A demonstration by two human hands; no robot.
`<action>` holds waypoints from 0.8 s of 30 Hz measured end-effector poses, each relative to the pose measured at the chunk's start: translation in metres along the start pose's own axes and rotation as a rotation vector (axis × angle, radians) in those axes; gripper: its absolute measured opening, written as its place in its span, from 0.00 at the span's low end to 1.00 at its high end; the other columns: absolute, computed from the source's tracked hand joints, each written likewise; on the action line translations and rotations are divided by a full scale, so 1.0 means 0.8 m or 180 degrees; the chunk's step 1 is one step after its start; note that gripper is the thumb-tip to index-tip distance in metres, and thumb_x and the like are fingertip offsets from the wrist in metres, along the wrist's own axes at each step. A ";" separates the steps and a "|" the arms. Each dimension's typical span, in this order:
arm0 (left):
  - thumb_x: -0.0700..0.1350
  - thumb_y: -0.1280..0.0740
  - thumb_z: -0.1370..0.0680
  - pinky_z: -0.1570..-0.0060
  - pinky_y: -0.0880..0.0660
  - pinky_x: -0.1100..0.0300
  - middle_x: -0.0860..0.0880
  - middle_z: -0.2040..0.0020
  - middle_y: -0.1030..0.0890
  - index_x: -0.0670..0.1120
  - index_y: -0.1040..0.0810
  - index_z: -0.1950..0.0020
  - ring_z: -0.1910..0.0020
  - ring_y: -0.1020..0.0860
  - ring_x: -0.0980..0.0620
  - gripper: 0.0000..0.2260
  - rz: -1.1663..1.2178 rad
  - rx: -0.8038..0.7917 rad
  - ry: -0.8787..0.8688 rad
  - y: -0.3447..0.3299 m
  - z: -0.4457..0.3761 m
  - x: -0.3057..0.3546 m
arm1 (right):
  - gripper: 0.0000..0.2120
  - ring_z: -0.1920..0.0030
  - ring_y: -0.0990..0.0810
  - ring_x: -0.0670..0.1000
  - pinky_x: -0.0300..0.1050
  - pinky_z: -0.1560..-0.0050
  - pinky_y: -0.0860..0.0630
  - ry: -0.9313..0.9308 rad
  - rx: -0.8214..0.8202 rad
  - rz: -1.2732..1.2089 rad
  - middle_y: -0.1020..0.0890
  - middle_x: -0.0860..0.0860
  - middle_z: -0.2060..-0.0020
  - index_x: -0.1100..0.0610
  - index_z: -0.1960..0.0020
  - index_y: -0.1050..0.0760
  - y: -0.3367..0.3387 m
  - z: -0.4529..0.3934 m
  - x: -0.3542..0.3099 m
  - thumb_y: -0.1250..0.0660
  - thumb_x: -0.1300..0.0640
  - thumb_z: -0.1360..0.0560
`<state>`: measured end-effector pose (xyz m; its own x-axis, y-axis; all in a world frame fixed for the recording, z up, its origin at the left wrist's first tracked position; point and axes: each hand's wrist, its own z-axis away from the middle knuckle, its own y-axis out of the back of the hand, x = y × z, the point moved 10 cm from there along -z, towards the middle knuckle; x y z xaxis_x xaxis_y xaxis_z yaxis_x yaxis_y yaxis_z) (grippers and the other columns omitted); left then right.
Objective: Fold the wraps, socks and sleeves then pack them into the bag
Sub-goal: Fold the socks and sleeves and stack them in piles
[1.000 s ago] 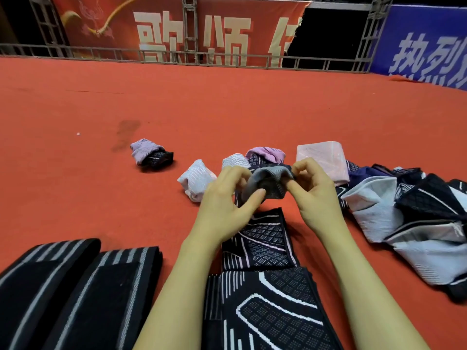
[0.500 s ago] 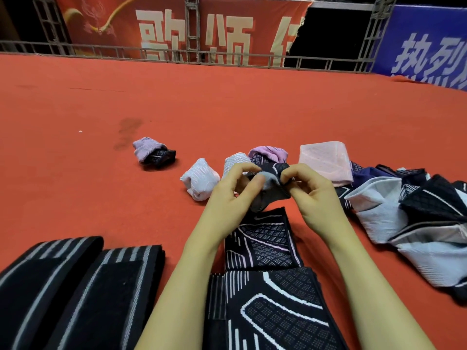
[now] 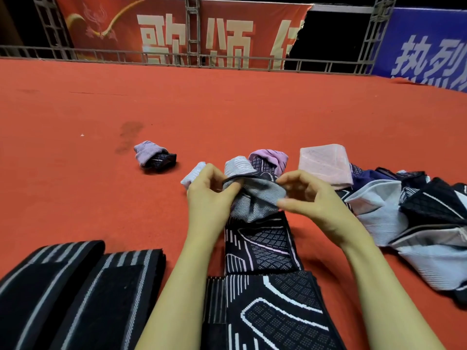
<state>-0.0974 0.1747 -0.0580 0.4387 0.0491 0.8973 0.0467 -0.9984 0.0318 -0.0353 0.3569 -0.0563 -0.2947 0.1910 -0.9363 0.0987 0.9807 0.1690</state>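
Head view: both hands worked a grey sock (image 3: 255,198) above the carpet (image 3: 227,117).
Left hand (image 3: 209,195) and right hand (image 3: 308,198) each pinched its cuff, over a black patterned sleeve (image 3: 260,246) lying mid-carpet.

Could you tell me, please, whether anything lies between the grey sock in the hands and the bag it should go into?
That cannot be settled: no bag shows in this view. The left hand and right hand both hold the grey sock above the red carpet, with nothing between hands and sock.
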 end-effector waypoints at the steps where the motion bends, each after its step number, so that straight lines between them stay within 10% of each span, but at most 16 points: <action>1: 0.35 0.28 0.31 0.68 0.35 0.60 0.54 0.73 0.30 0.49 0.33 0.69 0.72 0.34 0.57 0.16 -0.0152 0.0136 -0.0041 0.006 0.000 0.001 | 0.17 0.57 0.22 0.41 0.33 0.52 0.26 -0.0051 -0.0115 0.0141 0.20 0.47 0.59 0.56 0.51 0.25 -0.005 0.000 0.002 0.25 0.68 0.36; 12: 0.50 0.34 0.25 0.62 0.40 0.56 0.41 0.63 0.22 0.48 0.35 0.65 0.58 0.29 0.39 0.13 -0.2122 0.0178 0.0078 -0.001 0.017 0.024 | 0.16 0.71 0.35 0.44 0.37 0.68 0.35 0.0533 0.1936 0.0746 0.31 0.48 0.72 0.51 0.63 0.34 0.041 0.014 -0.030 0.35 0.71 0.31; 17: 0.44 0.29 0.28 0.69 0.38 0.60 0.53 0.76 0.34 0.47 0.36 0.71 0.73 0.37 0.56 0.17 -0.0901 -0.0061 0.0069 -0.012 0.009 0.016 | 0.08 0.70 0.27 0.47 0.39 0.63 0.30 0.0356 0.1918 0.1054 0.22 0.47 0.68 0.53 0.59 0.29 0.034 0.009 -0.032 0.35 0.66 0.28; 24: 0.36 0.30 0.28 0.65 0.32 0.72 0.59 0.66 0.24 0.49 0.26 0.60 0.66 0.28 0.60 0.10 0.0086 -0.0890 -0.0024 -0.035 0.012 0.035 | 0.06 0.68 0.24 0.49 0.48 0.59 0.26 0.0096 0.1645 0.0342 0.21 0.48 0.74 0.55 0.61 0.26 0.033 -0.002 -0.022 0.30 0.60 0.27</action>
<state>-0.0774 0.2046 -0.0378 0.4432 0.0215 0.8962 -0.2141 -0.9682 0.1291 -0.0289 0.3797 -0.0350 -0.2836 0.2978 -0.9115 0.5834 0.8080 0.0825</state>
